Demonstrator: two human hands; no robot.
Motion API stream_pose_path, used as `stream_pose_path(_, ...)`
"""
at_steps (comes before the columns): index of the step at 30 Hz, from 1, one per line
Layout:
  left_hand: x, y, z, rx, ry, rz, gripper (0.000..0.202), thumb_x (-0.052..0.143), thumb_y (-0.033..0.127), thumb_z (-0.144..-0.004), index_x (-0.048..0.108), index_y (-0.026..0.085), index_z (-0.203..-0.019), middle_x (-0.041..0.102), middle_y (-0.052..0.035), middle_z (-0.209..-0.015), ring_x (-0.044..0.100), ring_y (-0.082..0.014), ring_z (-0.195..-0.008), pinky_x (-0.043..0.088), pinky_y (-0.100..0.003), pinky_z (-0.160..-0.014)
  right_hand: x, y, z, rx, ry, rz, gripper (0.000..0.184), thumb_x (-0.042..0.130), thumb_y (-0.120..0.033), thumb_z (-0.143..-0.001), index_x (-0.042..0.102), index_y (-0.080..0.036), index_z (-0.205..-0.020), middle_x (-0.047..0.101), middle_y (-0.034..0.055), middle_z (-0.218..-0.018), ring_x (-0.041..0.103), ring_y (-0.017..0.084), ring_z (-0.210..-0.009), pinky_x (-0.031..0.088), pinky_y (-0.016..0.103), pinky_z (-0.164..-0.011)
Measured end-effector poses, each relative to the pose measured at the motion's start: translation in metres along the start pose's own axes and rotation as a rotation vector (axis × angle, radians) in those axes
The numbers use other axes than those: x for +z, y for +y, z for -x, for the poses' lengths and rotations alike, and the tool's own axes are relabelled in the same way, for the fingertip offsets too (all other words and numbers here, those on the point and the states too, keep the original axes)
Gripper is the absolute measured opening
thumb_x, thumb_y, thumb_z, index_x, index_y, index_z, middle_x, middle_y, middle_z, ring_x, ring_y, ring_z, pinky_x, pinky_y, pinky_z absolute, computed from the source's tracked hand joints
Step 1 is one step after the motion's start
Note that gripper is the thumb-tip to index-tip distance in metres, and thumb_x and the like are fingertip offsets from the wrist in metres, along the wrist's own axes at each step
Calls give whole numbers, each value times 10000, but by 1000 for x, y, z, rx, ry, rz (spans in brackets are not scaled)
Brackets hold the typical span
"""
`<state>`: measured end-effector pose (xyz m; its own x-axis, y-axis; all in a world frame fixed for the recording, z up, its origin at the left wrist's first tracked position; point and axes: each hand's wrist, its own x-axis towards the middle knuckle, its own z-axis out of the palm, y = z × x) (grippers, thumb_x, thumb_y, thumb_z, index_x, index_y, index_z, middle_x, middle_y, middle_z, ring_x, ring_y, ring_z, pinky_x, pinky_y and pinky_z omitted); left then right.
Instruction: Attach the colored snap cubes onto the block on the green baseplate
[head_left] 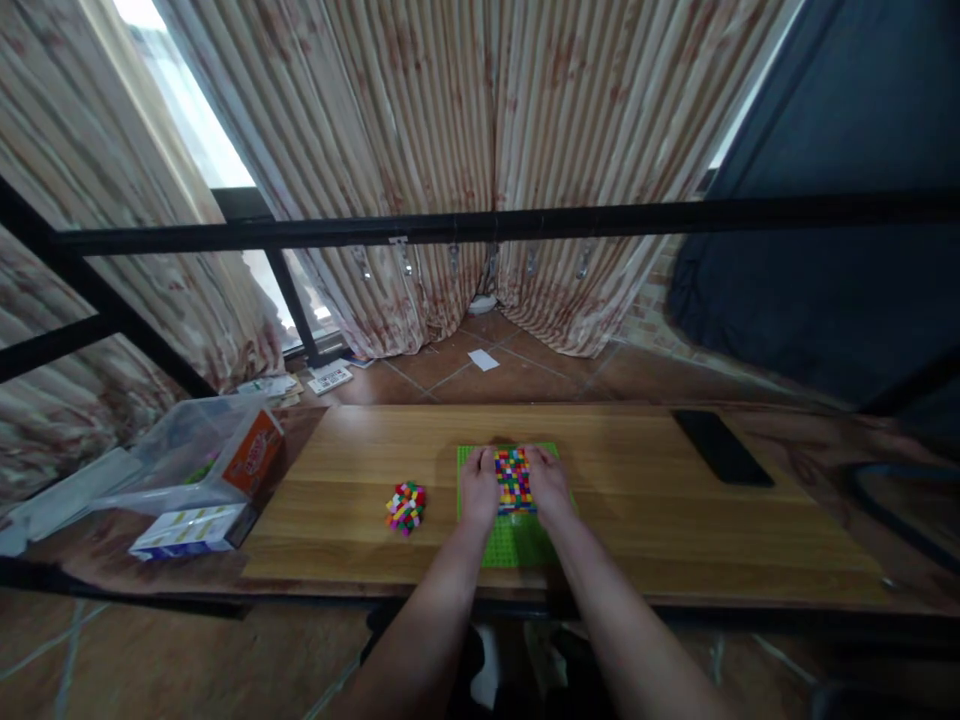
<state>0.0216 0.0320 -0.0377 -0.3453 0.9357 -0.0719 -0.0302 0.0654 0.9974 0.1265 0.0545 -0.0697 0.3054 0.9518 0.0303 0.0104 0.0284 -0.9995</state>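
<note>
A green studded baseplate (501,550) lies on the wooden tabletop in front of me. On its upper part is a dense block of small multicoloured toy bricks (514,483). My left hand (480,485) is closed against the left side of this block, fingers curled at its far corner. Against the right side, my right hand (548,483) mirrors it, also closed with fingers bent inward. Fingertips are small and partly hidden. To the left of the baseplate sits a loose pile of coloured bricks (406,507), touched by neither hand.
A black flat phone-like slab (721,447) lies at the tabletop's (630,500) right. Left of the board are a clear plastic bin (180,465) with an orange label and a white-and-purple box (193,530). A black metal rail (480,228) crosses in front of the curtains (405,120).
</note>
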Motion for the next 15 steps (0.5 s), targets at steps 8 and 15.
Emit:
stream_pose_path(8,4,3,-1,39,18,-7,191,491,244,-829,667,192,-775,676,-22,-786,615,-180,-816,477,-281,-797,2,-9,0,58,67,33,286,512,-453,-744,688,-233,-698,717,19,-714,642,215,-709,483,312,-643)
stream_pose_path(15,0,7,1,44,-14,12,232,488,264,-849,699,171,-824,699,-43,-835,635,-186,-848,493,-293,-821,4,-16,4,96,67,-18,326,532,-514,-742,670,-220,-715,722,33,-719,646,203,-683,490,299,-625)
